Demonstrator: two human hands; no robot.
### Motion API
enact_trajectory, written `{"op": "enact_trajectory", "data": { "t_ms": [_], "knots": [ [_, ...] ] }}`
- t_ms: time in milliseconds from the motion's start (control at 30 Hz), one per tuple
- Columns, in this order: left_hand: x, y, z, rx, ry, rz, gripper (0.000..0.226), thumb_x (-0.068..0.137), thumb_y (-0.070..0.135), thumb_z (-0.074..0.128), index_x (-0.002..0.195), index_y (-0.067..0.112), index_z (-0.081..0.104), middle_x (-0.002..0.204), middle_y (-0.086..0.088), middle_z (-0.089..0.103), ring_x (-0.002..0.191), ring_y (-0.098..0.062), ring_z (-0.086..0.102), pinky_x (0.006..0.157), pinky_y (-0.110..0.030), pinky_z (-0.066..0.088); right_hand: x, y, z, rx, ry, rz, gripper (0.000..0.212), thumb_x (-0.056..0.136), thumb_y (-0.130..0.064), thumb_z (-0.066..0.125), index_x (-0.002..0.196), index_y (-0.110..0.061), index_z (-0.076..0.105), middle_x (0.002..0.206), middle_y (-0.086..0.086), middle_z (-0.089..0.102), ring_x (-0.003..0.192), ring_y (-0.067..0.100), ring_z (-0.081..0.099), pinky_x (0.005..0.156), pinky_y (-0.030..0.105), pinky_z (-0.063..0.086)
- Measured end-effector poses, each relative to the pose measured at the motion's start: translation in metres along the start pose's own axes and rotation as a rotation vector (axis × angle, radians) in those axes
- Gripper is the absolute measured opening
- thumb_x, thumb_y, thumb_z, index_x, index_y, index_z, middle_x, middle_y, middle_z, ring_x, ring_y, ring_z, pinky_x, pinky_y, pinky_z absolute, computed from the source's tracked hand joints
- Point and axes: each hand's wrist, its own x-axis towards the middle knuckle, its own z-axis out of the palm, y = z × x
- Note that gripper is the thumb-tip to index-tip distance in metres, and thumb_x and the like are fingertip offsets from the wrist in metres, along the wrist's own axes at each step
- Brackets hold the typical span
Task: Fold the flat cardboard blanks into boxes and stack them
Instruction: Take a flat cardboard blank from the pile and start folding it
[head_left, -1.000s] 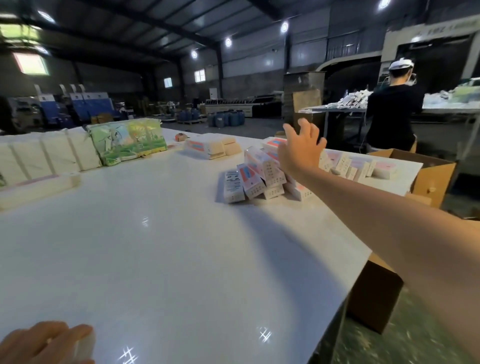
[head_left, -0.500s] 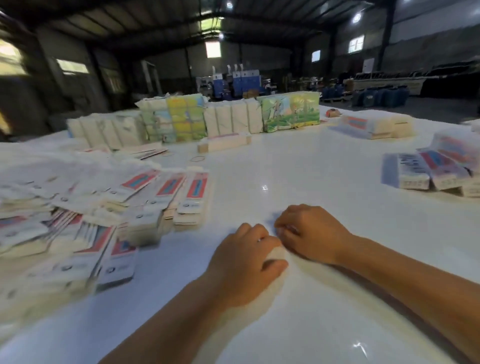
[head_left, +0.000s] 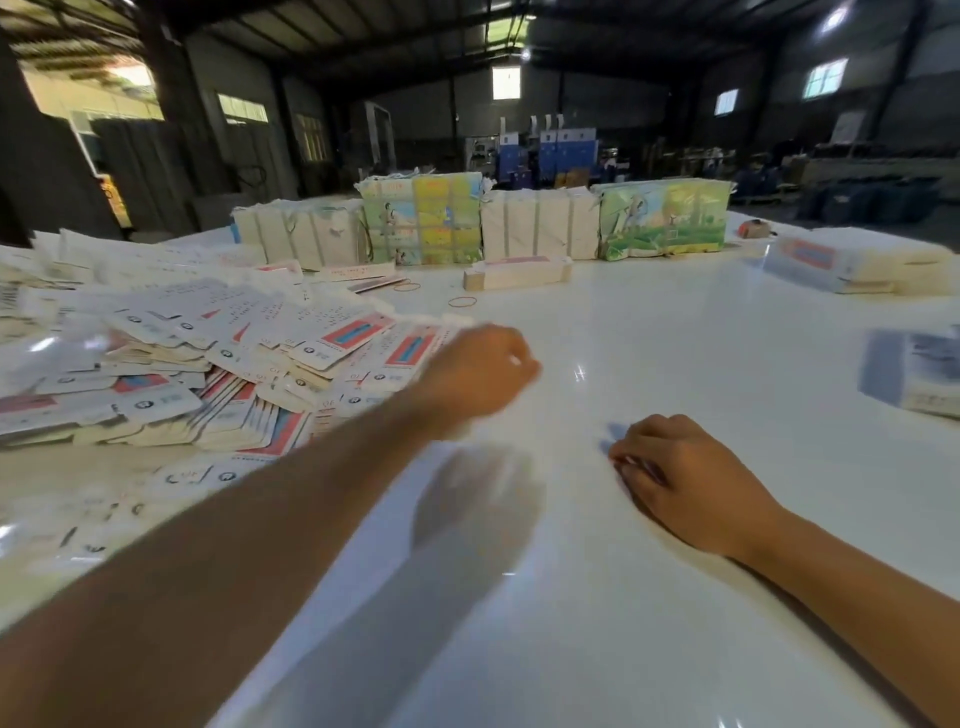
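Blanks (head_left: 208, 364) lie heaped beside left hand (head_left: 475, 371).

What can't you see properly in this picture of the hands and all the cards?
Head view:
- Left hand: motion-blurred; whether it holds a card is unclear.
- Right hand: fingers curled under, fingertips hidden.
- Boxes: cut off by the right edge, blurred.
- Pile of cards: print too small to read.

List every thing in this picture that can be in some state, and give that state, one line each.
Left hand: raised, blurred, reaching beside the blanks.
Right hand: fingers curled, resting on the white table.
Flat cardboard blanks: unfolded, heaped loosely.
Wrapped bundles: upright, in a row.
Rubber band: lying loose.
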Motion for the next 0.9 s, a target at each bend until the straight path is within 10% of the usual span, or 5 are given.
{"op": "enact_trajectory", "data": {
  "t_ms": [167,500,600,700,900],
  "knots": [
    [0.051,-0.069,-0.021,0.456,-0.080,-0.382,0.052,0.090,0.047,0.050,0.126,0.010,0.050,0.130,-0.017,0.049,0.111,-0.033,0.048,0.081,-0.034,0.040,-0.002,0.000,0.000,0.018,0.006,0.013,0.023,0.094,-0.019,0.052,0.104,-0.013,0.071,0.116,0.006,0.062,0.107,0.026,0.053,0.090,0.031,0.042],
    [0.046,-0.088,-0.036,0.143,0.066,-0.632,0.055,0.071,0.017,0.075,0.116,-0.004,0.052,0.101,-0.023,0.054,0.094,-0.039,0.054,0.058,-0.032,0.042,0.003,0.001,0.002,0.010,0.015,0.018,0.025,0.094,-0.018,0.050,0.106,-0.012,0.070,0.111,0.008,0.061,0.105,0.029,0.051,0.089,0.037,0.043],
    [0.041,-0.054,-0.050,0.383,0.251,-0.494,0.072,0.069,0.025,0.075,0.130,0.010,0.040,0.140,-0.024,0.029,0.121,-0.045,0.036,0.094,-0.052,0.040,0.003,0.001,0.003,0.017,0.022,0.014,0.024,0.093,-0.017,0.050,0.107,-0.013,0.070,0.110,0.007,0.060,0.103,0.028,0.051,0.087,0.036,0.043],
    [0.024,-0.007,-0.048,0.290,0.285,-0.223,0.073,0.066,0.027,0.076,0.129,0.019,0.041,0.134,-0.017,0.032,0.113,-0.042,0.042,0.095,-0.053,0.041,0.003,0.003,0.004,0.023,0.015,0.000,0.025,0.093,-0.016,0.051,0.110,-0.013,0.069,0.111,0.009,0.061,0.103,0.029,0.052,0.087,0.036,0.043],
    [-0.046,0.015,0.014,0.075,-0.186,0.026,0.094,0.067,0.009,0.070,0.147,0.026,0.023,0.139,-0.002,0.025,0.111,-0.023,0.044,0.067,-0.023,0.045,0.015,0.011,-0.020,1.278,0.468,0.716,0.025,0.098,-0.015,0.041,0.092,-0.003,0.062,0.070,0.009,0.060,0.054,0.017,0.062,0.049,0.026,0.052]
  ]
}}
